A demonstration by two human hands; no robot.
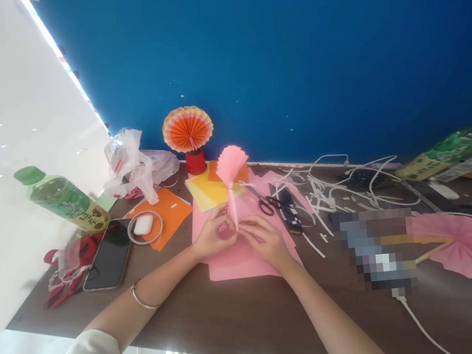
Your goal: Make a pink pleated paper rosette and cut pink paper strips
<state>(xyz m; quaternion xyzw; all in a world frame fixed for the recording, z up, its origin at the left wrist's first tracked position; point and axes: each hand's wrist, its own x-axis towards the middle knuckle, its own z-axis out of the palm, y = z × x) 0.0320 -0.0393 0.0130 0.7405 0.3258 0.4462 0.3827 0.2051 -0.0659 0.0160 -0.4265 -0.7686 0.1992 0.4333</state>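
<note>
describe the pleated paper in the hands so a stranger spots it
Below the blue wall, find the pink sheets on the desk. Over them, the left hand and right hand hold the pleated paper by its lower end. Unlike the spread pink fan at far right, only its top flares.

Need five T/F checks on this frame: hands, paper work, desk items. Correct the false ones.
1. The left hand and right hand are both at the lower end of the pleated pink paper. True.
2. The scissors lie left of the pleated pink paper. False: they lie to its right.
3. A bracelet is on the left arm. True.
4. The white case lies on top of the phone. False: it lies to the right of the phone.
5. The round fan above the red base is all blue. False: it is orange, pink and yellow.
</note>
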